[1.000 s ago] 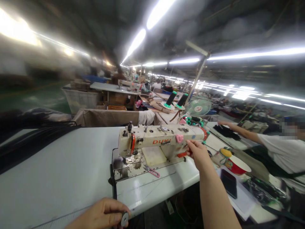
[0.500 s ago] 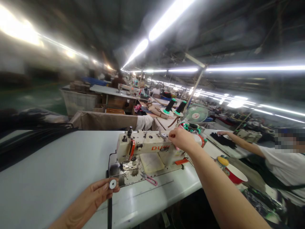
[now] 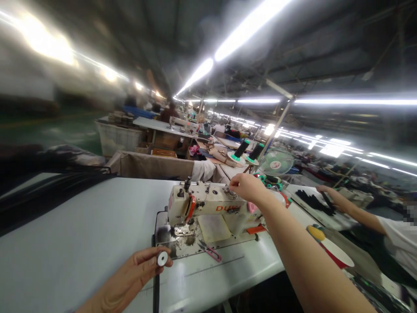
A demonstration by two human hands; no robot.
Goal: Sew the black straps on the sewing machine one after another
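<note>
The left hand is nearly closed, thumb and fingers pinching a bobbin above the near edge of the table, left of the machine. The right hand is at the machine's top, fingers curled in; whether it holds anything I cannot tell. Its forearm crosses in front of the machine's right end and hides part of it.

Snips lie at the near edge of the machine's bed, right of the bobbin, blades pointing far and left. A black strip runs down just below the left hand. Black fabric is heaped over the table's far left. Beyond the machine are a cloth-sided bin with white cloth over its edge, two black thread cones and a green fan. On the right are a red bowl, a yellow cushion beside it, and, farther off, a co-worker's hand near black cloth.
</note>
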